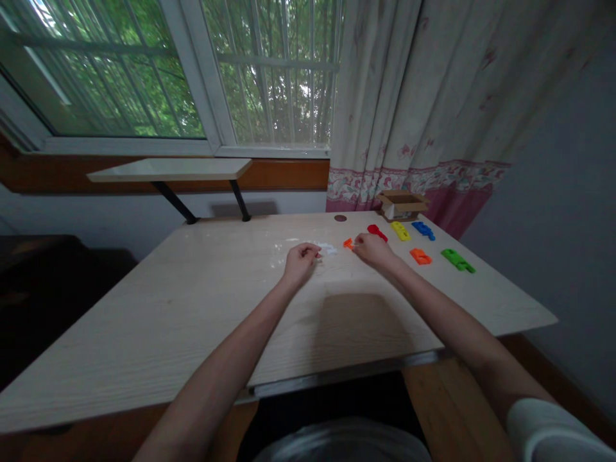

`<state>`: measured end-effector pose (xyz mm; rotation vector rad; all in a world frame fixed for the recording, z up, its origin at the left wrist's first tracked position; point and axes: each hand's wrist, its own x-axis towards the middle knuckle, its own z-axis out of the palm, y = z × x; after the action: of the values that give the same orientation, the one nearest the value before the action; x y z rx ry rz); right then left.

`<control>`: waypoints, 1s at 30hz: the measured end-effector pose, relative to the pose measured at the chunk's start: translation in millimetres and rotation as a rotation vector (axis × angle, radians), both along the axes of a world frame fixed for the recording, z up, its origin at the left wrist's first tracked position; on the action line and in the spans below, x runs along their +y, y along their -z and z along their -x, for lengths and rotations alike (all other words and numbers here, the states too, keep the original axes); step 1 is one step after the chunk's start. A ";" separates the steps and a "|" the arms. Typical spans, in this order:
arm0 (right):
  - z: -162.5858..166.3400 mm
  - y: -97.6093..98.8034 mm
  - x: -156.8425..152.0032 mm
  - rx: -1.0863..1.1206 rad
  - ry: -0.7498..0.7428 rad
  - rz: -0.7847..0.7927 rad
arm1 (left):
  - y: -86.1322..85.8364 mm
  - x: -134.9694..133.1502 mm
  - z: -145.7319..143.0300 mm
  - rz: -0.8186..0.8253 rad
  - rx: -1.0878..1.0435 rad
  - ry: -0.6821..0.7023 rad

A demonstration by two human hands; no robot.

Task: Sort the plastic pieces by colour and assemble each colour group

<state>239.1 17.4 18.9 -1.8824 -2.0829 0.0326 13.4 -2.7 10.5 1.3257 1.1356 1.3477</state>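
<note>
My left hand is over the middle of the table, its fingers pinched together. Something small and reddish shows at its fingertips, too small to make out. Just beyond those fingers lies a patch of whitish, shiny material. To the right, my right hand has its fingers closed at a small orange plastic piece, which sticks out to the left of the fingertips. Directly behind this hand is a group of red plastic pieces, partly hidden by it.
Yellow pieces, blue pieces, orange pieces and green pieces lie in separate groups on the right of the wooden table. An open cardboard box stands at the back right. A raised shelf is at the back left.
</note>
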 end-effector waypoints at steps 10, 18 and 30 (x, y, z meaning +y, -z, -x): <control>6.4 23.6 6.0 0.413 -0.141 -0.055 | 5.1 2.4 0.8 -0.006 -0.019 0.011; 33.4 28.9 -19.8 1.659 -0.349 0.452 | -3.9 -4.8 -1.5 0.010 -0.054 0.091; 45.1 25.8 -31.0 1.823 -0.414 0.513 | -1.3 -12.4 -7.1 0.127 -0.250 0.286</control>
<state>194.0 -13.6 -7.0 -0.6547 -0.9586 1.7012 20.4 -15.1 11.8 1.1418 0.8134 1.1726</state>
